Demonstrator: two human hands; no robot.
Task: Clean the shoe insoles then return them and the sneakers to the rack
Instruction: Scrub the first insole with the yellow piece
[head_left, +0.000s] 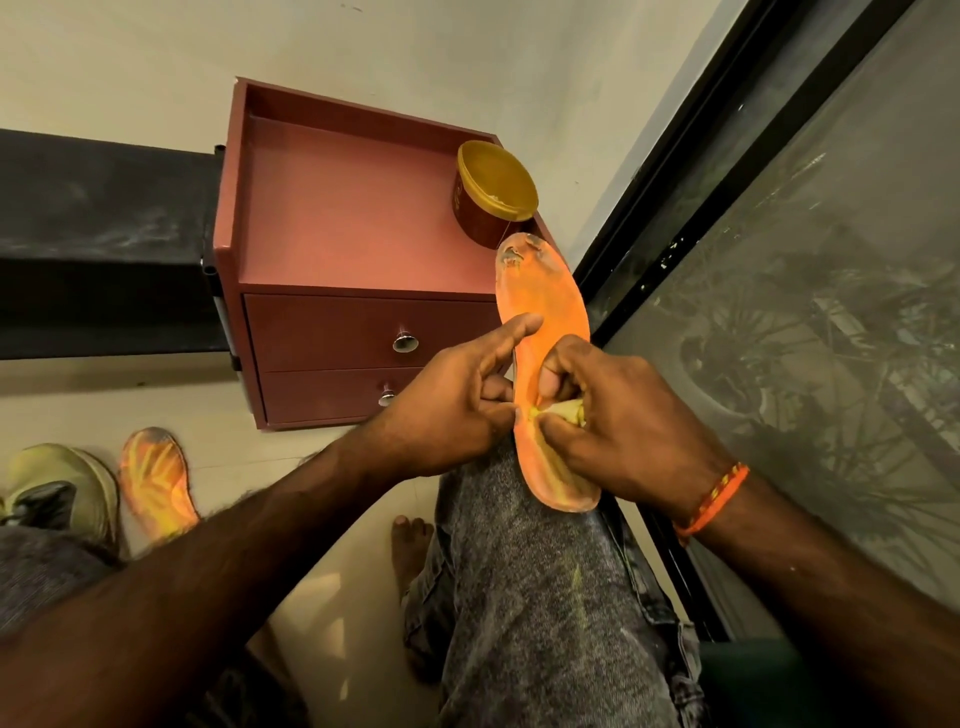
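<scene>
An orange insole (545, 306), worn at its far end, rests on my right knee. My left hand (457, 400) holds its left edge, thumb stretched across the top. My right hand (618, 415) pinches a small yellowish cloth (569, 411) and presses it on the insole's middle. A second orange and yellow insole (156, 480) lies on the floor at the left. Beside it stands a pale green sneaker (62, 488), partly cut off by my left leg.
A reddish-brown two-drawer cabinet (343, 218) stands ahead against the wall, with a round tub with a yellow lid (496, 189) on its top right corner. A dark window frame (675, 218) runs along the right. A black ledge (98, 244) lies at left. My bare foot (410, 545) is on the floor.
</scene>
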